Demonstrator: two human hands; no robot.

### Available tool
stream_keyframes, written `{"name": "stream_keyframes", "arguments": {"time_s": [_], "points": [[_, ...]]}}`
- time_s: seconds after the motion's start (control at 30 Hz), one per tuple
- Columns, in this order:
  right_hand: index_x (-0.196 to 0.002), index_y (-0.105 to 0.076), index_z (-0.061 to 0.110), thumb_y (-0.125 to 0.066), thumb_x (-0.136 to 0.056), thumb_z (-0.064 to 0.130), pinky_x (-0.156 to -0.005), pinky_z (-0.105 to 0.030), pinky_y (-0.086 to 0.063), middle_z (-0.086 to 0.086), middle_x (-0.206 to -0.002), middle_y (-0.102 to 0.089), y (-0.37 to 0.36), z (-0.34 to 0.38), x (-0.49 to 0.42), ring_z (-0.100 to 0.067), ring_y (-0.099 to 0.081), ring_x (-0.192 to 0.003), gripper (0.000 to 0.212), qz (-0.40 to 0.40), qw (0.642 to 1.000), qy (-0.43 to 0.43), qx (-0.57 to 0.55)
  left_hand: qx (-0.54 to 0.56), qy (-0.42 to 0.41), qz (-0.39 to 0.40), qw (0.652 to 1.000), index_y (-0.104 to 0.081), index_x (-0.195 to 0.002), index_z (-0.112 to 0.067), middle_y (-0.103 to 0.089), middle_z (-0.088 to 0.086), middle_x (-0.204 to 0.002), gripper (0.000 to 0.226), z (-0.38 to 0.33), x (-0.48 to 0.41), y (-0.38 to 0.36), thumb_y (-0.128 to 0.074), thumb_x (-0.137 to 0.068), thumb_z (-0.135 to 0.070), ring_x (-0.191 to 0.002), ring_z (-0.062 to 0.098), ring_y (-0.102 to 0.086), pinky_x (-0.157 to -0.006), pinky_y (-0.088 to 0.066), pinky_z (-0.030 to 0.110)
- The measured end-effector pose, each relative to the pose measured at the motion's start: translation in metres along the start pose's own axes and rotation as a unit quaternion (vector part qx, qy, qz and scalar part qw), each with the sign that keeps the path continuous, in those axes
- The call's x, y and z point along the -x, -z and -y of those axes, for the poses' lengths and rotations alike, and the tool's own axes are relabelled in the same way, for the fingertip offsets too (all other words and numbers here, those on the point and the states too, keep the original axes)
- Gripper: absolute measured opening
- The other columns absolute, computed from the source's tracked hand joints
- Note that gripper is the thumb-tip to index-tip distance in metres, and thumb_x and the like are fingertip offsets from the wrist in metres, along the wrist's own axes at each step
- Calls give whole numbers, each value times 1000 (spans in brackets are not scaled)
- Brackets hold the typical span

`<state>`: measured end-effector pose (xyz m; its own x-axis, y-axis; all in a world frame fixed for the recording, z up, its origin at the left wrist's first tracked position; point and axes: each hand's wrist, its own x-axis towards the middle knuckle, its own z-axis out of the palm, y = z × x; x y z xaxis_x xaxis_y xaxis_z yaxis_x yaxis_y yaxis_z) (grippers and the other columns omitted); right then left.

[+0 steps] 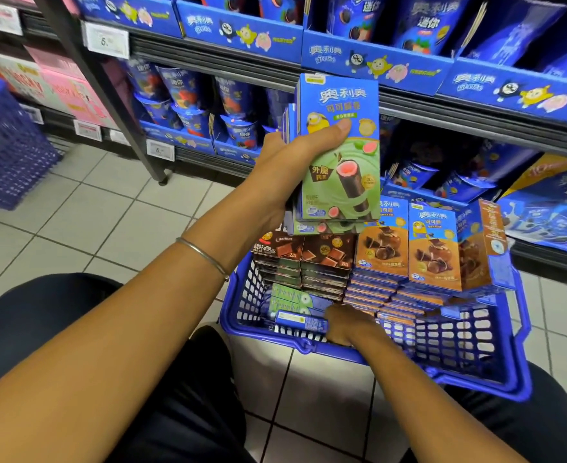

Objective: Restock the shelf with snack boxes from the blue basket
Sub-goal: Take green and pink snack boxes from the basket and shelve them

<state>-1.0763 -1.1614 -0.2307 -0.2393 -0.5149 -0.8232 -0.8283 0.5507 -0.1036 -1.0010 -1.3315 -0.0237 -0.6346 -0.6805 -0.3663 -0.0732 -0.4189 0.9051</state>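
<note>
My left hand (295, 162) grips a stack of several green-and-blue snack boxes (342, 182), held upright above the blue basket (475, 372), thumb across the front box. My right hand (345, 325) reaches down into the basket and its fingers curl on another green box (300, 320) lying flat near the front left corner. The basket stands on the floor in front of the shelf and holds stacks of dark brown chocolate boxes (305, 255) and orange-brown boxes (432, 252), some standing upright on top.
The shelf (442, 108) ahead carries blue snack cups and bags behind blue display trays. A second purple-blue basket (4, 145) stands at the left. A dark upright post (108, 95) separates a section with pink boxes. My knees frame the tiled floor below.
</note>
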Motion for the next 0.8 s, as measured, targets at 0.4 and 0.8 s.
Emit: {"name": "stream_keyframes", "arguments": {"time_s": [0.4,0.8], "points": [[-99,-70,25,-76,-81,26,-83,-36,-51,0,-96,-71,68,-24,95,-14,-66,-84,20,-138,914,102,-369,18,-15,62,998,-71,-131,-11,-77,14,-124,50,-13,-9,4,-78,-92,-42,-110,34,-77,-103,-58,53],[-106,-66,8,-57,-89,-4,-64,-38,-61,-7,-95,-72,123,-39,133,-28,-65,-83,23,-232,622,123,-738,175,-3,98,980,-84,-101,-17,-81,9,-107,32,-25,-43,35,-58,-106,-34,-95,28,-79,-85,-63,46]]}}
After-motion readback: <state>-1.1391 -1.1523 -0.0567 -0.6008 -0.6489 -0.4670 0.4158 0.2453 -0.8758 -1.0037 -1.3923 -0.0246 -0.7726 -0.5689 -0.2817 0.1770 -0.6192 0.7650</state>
